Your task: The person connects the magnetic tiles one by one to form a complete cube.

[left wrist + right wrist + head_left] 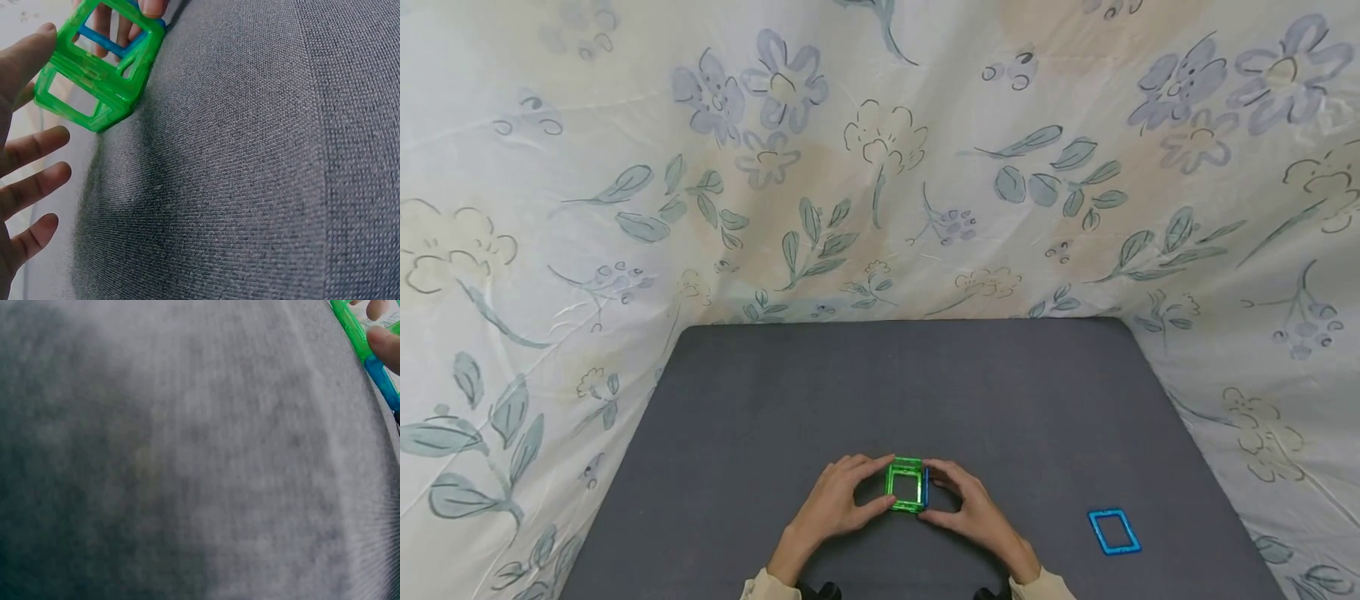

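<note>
Green square magnetic tiles (908, 506) are joined into a small open box shape on the dark mat, with a blue square tile (926, 492) along its right side. My left hand (835, 500) holds the green part from the left, between thumb and index finger. In the left wrist view its other fingers spread away from the green frames (87, 67). From the right, my right hand (976, 512) grips the blue side between thumb and fingers. The right wrist view catches only a fingertip by the green edge (353, 331) and the blue edge (380, 376).
A loose blue square tile (1122, 551) lies flat on the dark grey mat (760, 400), well to the right of the hands. A flower-printed cloth (955, 275) rises behind the mat and hangs along both sides.
</note>
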Demonstrator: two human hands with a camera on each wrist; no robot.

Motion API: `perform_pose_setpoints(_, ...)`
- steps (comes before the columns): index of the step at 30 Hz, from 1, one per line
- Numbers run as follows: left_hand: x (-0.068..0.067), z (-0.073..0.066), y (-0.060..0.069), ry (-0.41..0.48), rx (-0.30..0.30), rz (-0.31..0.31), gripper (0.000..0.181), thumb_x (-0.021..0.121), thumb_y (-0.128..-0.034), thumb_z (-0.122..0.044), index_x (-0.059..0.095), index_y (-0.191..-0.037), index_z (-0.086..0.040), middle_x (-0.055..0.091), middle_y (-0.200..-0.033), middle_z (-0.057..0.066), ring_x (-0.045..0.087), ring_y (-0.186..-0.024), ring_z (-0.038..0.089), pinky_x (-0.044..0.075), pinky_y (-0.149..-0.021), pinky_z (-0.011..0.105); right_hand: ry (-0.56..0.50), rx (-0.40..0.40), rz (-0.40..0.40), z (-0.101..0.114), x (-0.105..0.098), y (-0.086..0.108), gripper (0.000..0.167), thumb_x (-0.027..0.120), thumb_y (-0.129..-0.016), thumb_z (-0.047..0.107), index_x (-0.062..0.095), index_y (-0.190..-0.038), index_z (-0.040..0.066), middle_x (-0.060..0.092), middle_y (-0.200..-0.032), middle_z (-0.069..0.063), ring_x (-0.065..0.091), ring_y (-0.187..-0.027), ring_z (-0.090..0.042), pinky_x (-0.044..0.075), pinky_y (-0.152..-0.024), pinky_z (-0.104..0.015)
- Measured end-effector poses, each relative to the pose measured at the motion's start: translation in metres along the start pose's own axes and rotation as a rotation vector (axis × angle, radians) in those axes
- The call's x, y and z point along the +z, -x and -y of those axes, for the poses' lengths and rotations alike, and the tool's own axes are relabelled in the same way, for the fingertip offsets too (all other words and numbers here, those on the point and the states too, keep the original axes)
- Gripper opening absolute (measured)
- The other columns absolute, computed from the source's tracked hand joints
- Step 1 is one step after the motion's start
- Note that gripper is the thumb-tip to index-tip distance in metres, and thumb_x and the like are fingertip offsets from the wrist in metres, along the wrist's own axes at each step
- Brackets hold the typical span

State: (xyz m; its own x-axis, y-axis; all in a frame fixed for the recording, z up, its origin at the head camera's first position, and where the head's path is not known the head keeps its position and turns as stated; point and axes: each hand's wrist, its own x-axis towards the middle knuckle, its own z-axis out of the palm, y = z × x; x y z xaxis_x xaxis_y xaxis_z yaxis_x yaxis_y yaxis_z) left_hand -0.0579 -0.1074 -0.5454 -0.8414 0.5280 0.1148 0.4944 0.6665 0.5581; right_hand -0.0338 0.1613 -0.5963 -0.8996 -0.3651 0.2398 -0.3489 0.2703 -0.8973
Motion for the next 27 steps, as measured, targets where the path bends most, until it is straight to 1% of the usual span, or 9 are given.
perform_pose_setpoints(4,-0.0009,0.0006,0.0001,0.004,-0.002,0.012,0.056,0.066,-0.0944,-0.056,0.058,-0.145,-0.034,0.071,-0.118,-0.006,0.065,-0.105,0.013,0.050,-0.088,0.045,-0.026,0.001,0.005,0.0004,0.0004,-0.0007,0.075,0.088,-0.079,0.016,0.053,-0.145,0.010,0.061,-0.137,-0.019,0.065,-0.125,-0.026,0.056,-0.098,-0.032)
perform_pose_setpoints(6,-0.0010,0.0010,0.0002,0.001,-0.004,0.017,0.057,0.064,-0.0948,-0.059,0.057,-0.146,-0.034,0.071,-0.117,-0.006,0.065,-0.104,0.013,0.050,-0.087,0.044,-0.017,-0.012,0.016,0.0003,0.0000,-0.0014,0.077,0.087,-0.080,0.015,0.050,-0.147,0.006,0.060,-0.139,-0.022,0.064,-0.127,-0.025,0.056,-0.098,-0.033)
perform_pose_setpoints(11,-0.0015,0.0013,0.0001,-0.005,-0.010,0.026,0.058,0.063,-0.0949,-0.061,0.056,-0.147,-0.035,0.071,-0.117,-0.006,0.065,-0.103,0.013,0.050,-0.087,0.045,-0.024,-0.002,0.042,0.0002,-0.0019,-0.0039,0.085,0.087,-0.079,0.014,0.043,-0.151,0.000,0.058,-0.143,-0.024,0.061,-0.131,-0.013,0.056,-0.099,-0.037)
perform_pose_setpoints(12,-0.0015,0.0014,-0.0001,-0.005,-0.011,0.028,0.058,0.063,-0.0949,-0.061,0.056,-0.147,-0.035,0.072,-0.117,-0.006,0.065,-0.103,0.013,0.050,-0.088,0.045,-0.030,-0.003,0.045,0.0001,-0.0023,-0.0044,0.086,0.087,-0.079,0.013,0.043,-0.152,0.000,0.058,-0.144,-0.024,0.059,-0.131,-0.009,0.056,-0.099,-0.037)
perform_pose_setpoints(14,-0.0013,0.0018,0.0002,-0.006,-0.008,0.027,0.058,0.063,-0.0948,-0.061,0.056,-0.147,-0.035,0.072,-0.116,-0.005,0.066,-0.102,0.013,0.050,-0.087,0.045,-0.052,-0.006,0.054,-0.0010,-0.0025,-0.0050,0.083,0.086,-0.079,0.013,0.046,-0.151,0.002,0.057,-0.144,-0.023,0.055,-0.132,-0.002,0.055,-0.100,-0.036)
perform_pose_setpoints(16,-0.0012,0.0020,0.0003,-0.005,-0.006,0.027,0.059,0.063,-0.0948,-0.061,0.056,-0.147,-0.034,0.072,-0.115,-0.005,0.066,-0.102,0.013,0.050,-0.087,0.045,-0.074,-0.022,0.062,-0.0022,-0.0024,-0.0055,0.080,0.086,-0.080,0.013,0.048,-0.150,0.003,0.056,-0.143,-0.024,0.052,-0.133,0.001,0.054,-0.102,-0.035)
perform_pose_setpoints(19,-0.0009,0.0025,0.0009,-0.006,0.003,0.020,0.059,0.063,-0.0947,-0.060,0.057,-0.147,-0.033,0.072,-0.114,-0.005,0.066,-0.100,0.013,0.051,-0.086,0.045,-0.124,-0.021,0.075,-0.0042,-0.0022,-0.0055,0.077,0.084,-0.082,0.013,0.050,-0.150,0.006,0.054,-0.142,-0.025,0.049,-0.135,0.004,0.051,-0.105,-0.031)
perform_pose_setpoints(22,-0.0011,0.0027,0.0010,0.000,0.004,0.019,0.059,0.064,-0.0946,-0.059,0.057,-0.146,-0.032,0.071,-0.117,-0.006,0.066,-0.102,0.013,0.051,-0.086,0.044,-0.179,0.011,0.081,-0.0049,-0.0021,-0.0057,0.078,0.084,-0.082,0.012,0.049,-0.150,0.006,0.052,-0.145,-0.027,0.049,-0.136,0.004,0.048,-0.108,-0.026)
perform_pose_setpoints(27,-0.0025,0.0029,0.0002,0.016,-0.001,0.028,0.057,0.068,-0.0945,-0.054,0.058,-0.146,-0.031,0.067,-0.126,-0.007,0.066,-0.109,0.013,0.054,-0.090,0.046,-0.223,0.072,0.103,-0.0049,-0.0024,-0.0078,0.086,0.084,-0.082,0.009,0.039,-0.155,0.001,0.044,-0.154,-0.030,0.044,-0.136,0.012,0.043,-0.111,-0.018)
